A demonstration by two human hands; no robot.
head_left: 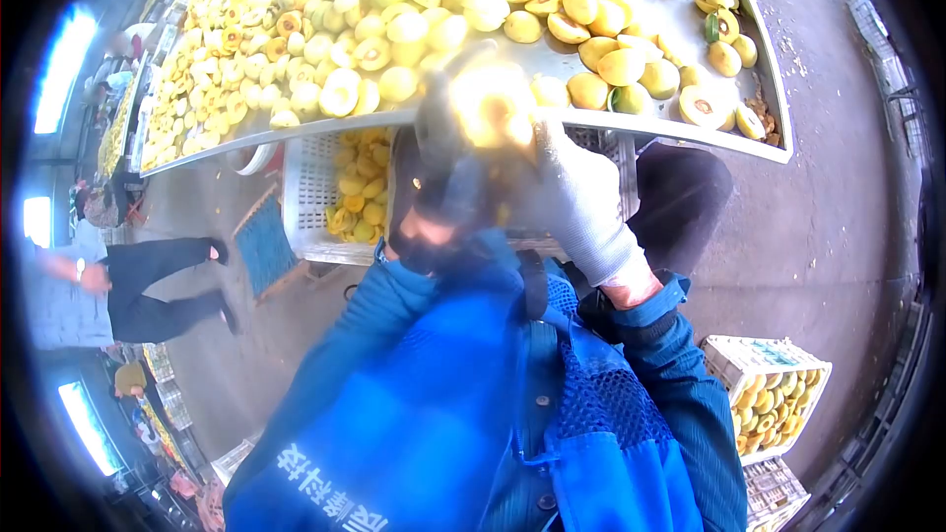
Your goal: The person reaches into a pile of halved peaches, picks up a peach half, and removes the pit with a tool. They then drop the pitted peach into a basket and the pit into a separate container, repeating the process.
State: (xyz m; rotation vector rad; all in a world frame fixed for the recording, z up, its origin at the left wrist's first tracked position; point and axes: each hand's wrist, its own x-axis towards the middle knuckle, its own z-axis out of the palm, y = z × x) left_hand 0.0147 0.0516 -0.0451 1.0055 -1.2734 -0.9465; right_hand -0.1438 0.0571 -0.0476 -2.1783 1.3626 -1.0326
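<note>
A bright, overexposed piece of yellow fruit (493,106), apparently a peach half, is held up in front of the table's near edge. My left hand (448,153), in a dark glove, is closed around its left side and smeared by motion. My right hand (589,197), in a pale knitted glove, comes up against the fruit's right side. Its fingers are blurred and partly hidden, so I cannot see whether they grip a tool or the fruit. Just beyond both hands, many halved yellow peaches (621,69) lie on the metal table (680,130), some showing brown centres.
Below the table edge stands a white crate (307,199) with yellow fruit inside. At lower right, another crate (724,360) full of fruit is stacked on a second one (774,488). A blue-topped stool (264,241) stands at left, near a walking person (148,286).
</note>
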